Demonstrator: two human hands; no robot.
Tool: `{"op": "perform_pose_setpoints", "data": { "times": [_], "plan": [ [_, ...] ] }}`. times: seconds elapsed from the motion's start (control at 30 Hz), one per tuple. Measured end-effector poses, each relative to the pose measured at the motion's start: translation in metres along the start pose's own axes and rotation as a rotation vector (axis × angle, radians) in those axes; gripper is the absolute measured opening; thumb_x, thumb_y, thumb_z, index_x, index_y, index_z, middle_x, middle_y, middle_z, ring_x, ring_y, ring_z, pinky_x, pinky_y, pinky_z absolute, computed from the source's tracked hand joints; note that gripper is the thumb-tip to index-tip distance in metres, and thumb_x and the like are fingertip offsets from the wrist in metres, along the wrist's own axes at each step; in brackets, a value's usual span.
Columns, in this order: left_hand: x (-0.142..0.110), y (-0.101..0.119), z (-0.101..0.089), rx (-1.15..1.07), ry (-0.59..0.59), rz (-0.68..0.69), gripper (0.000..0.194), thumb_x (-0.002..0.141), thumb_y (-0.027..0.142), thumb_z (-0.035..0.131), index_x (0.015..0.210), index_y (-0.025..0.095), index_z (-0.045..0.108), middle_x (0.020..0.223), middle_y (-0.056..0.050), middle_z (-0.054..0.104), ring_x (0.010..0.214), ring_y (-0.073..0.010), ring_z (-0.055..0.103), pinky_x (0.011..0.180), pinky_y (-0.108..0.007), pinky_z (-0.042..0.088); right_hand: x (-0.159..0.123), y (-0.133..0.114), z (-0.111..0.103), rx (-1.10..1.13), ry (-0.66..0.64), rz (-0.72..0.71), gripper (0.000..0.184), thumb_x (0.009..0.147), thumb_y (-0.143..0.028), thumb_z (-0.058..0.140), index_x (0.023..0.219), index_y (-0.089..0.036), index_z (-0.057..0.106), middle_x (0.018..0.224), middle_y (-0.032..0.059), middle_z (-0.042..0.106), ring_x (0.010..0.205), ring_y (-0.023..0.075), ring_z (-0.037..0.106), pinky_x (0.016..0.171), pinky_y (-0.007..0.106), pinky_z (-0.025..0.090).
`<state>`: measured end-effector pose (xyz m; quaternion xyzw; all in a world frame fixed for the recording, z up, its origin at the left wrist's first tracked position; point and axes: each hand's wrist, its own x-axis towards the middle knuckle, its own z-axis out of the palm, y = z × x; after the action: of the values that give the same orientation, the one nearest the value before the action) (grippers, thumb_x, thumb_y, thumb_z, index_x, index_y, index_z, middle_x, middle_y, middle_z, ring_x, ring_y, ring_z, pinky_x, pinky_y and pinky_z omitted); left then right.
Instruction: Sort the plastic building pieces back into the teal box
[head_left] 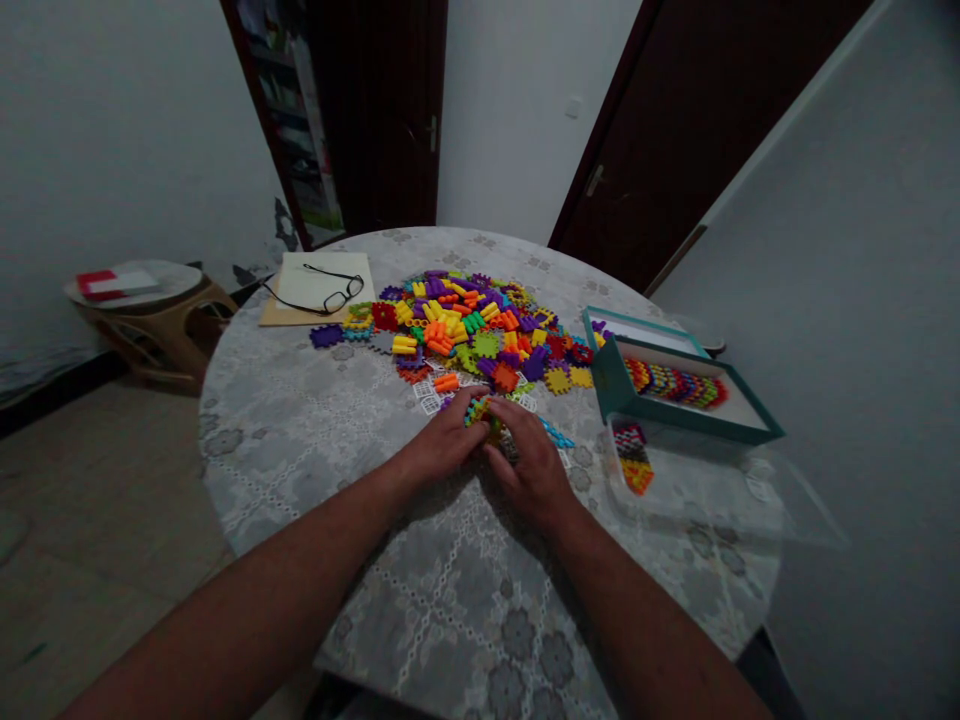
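Near the middle of the table, my left hand (451,437) and my right hand (531,458) are closed around a small cluster of interlocking plastic pieces (477,409) in green, yellow and red. Fingers cover much of the cluster, so its full shape is hidden. Just beyond the hands spreads a heap of colourful building pieces (486,345), with notched square plates and short ribbed connectors. One orange connector (446,383) lies apart, close to my left fingertips. A blue piece (557,433) rests to the right of my right hand.
On the right, a teal box (694,424) holds a row of multicoloured pieces. A clear plastic container (616,475) with more pieces stands before it. Glasses (335,299) lie on a pale pad (300,268) at the left. A stool (161,330) stands beyond the round table's left edge.
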<state>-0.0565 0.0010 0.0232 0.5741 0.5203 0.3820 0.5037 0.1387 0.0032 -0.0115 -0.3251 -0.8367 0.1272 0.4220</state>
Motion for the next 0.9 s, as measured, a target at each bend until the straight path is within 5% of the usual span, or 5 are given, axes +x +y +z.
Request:
{"op": "perform_pose_setpoints", "data": {
  "times": [0.13, 0.23, 0.33, 0.6, 0.9],
  "plan": [
    [0.0, -0.005, -0.002, 0.109, 0.03, 0.182, 0.071, 0.099, 0.031, 0.061, 0.168, 0.028, 0.046, 0.164, -0.014, 0.059, 0.152, -0.0337, 0.054, 0.126, -0.051, 0.044, 0.002, -0.002, -0.005, 0.058, 0.042, 0.066, 0.065, 0.104, -0.02, 0.068, 0.165, -0.03, 0.05, 0.16, 0.0151, 0.062, 0.151, 0.0312, 0.058, 0.126, 0.057, 0.051],
    [0.002, -0.011, -0.004, 0.16, -0.049, 0.317, 0.083, 0.1, 0.033, 0.064, 0.177, 0.03, 0.032, 0.178, -0.013, 0.045, 0.168, -0.0332, 0.034, 0.138, -0.053, 0.028, 0.006, -0.002, -0.017, 0.085, 0.064, 0.133, 0.059, 0.103, -0.021, 0.07, 0.16, -0.028, 0.055, 0.153, 0.0154, 0.065, 0.143, 0.03, 0.064, 0.12, 0.052, 0.056],
    [0.003, -0.02, -0.006, 0.209, -0.151, 0.339, 0.086, 0.101, 0.034, 0.064, 0.179, 0.028, 0.028, 0.181, -0.014, 0.04, 0.166, -0.0346, 0.041, 0.136, -0.053, 0.033, 0.012, -0.003, -0.032, 0.109, -0.012, 0.154, 0.055, 0.098, -0.018, 0.074, 0.151, -0.026, 0.062, 0.141, 0.0132, 0.07, 0.129, 0.0275, 0.07, 0.111, 0.045, 0.06],
    [0.003, -0.016, -0.02, 0.497, -0.266, 0.356, 0.051, 0.098, 0.037, 0.07, 0.149, 0.03, 0.066, 0.142, -0.011, 0.071, 0.134, -0.0329, 0.065, 0.119, -0.05, 0.05, 0.011, -0.011, -0.038, 0.071, -0.285, 0.275, 0.053, 0.09, -0.012, 0.084, 0.139, -0.026, 0.068, 0.126, 0.0078, 0.07, 0.12, 0.0255, 0.068, 0.105, 0.042, 0.058],
    [0.005, -0.007, -0.019, 0.466, -0.261, 0.303, 0.046, 0.091, 0.031, 0.075, 0.137, 0.028, 0.076, 0.136, -0.01, 0.076, 0.125, -0.0331, 0.069, 0.113, -0.049, 0.052, 0.01, -0.018, -0.033, 0.094, -0.282, 0.284, 0.059, 0.092, -0.012, 0.081, 0.147, -0.023, 0.064, 0.134, 0.0097, 0.072, 0.126, 0.0254, 0.068, 0.112, 0.042, 0.054]
  ]
}}
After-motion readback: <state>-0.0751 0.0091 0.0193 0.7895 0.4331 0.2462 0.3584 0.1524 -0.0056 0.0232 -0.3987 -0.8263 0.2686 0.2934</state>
